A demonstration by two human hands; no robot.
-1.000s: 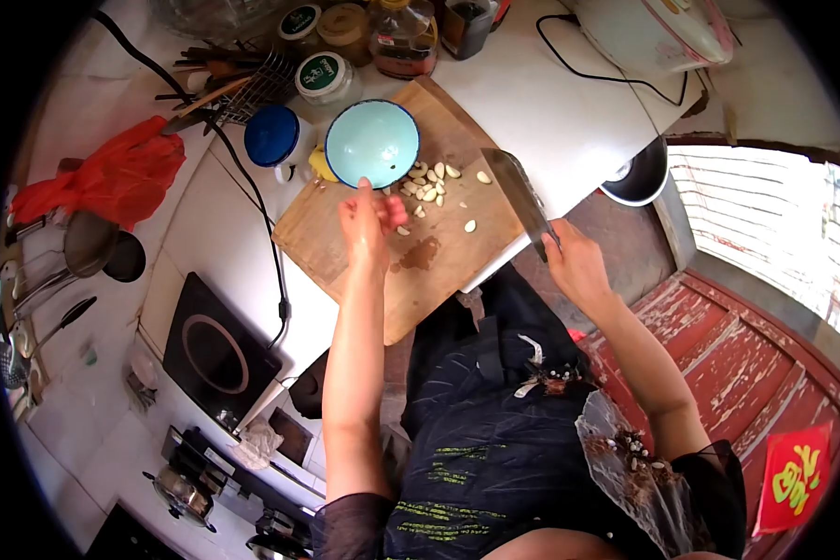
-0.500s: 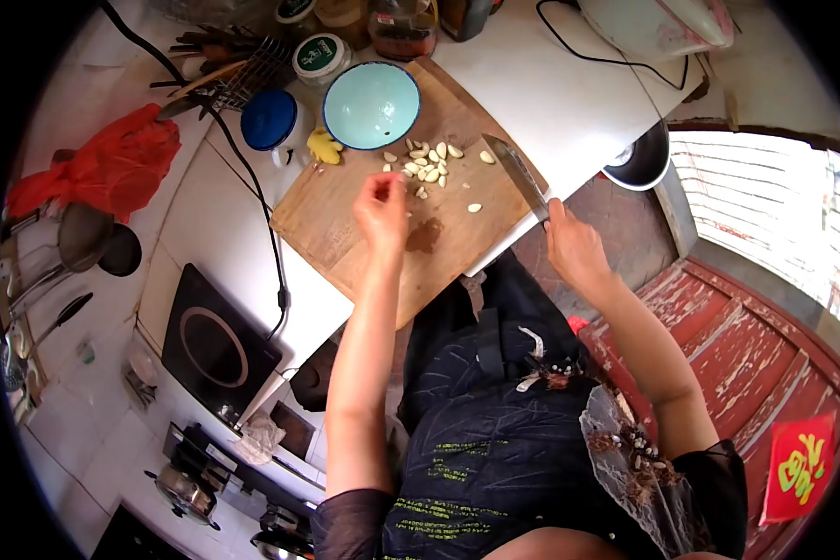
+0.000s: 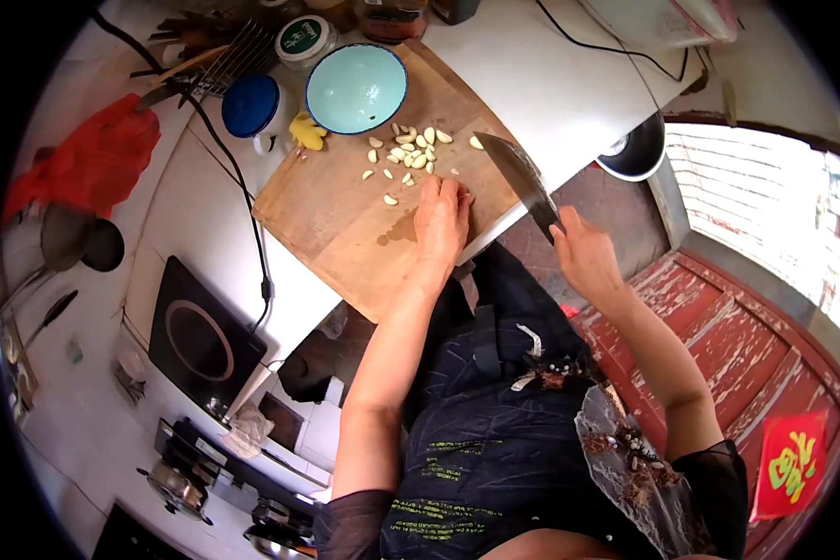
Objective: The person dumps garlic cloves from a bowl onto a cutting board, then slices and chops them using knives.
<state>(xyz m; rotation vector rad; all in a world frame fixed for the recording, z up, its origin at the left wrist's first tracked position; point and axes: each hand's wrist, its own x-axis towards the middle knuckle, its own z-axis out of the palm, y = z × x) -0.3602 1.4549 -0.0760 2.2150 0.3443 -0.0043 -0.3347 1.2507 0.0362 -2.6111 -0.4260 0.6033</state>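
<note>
My right hand [image 3: 588,257] grips the handle of a kitchen knife [image 3: 518,177], whose broad blade points up and left over the right edge of the wooden cutting board [image 3: 336,233]. My left hand [image 3: 442,219] rests low on the board's right part, its fingers curled together at the spot where a single garlic clove lay. The fingers hide that clove. Several peeled garlic cloves [image 3: 410,154] lie scattered just beyond this hand, and one clove [image 3: 477,143] sits close to the blade tip. A light-green enamel bowl [image 3: 356,89] stands on the board's far corner.
Beside the bowl are a yellow object [image 3: 307,131], a blue-lidded mug [image 3: 250,105] and a green-lidded jar [image 3: 305,42]. A black cable [image 3: 256,224] runs along the counter toward an induction cooker [image 3: 203,327]. A dark basin [image 3: 636,154] is right of the counter.
My left hand has moved right and nearer, from beside the clove pile to the lone clove. The knife stays in my right hand. The whole view has shifted slightly.
</note>
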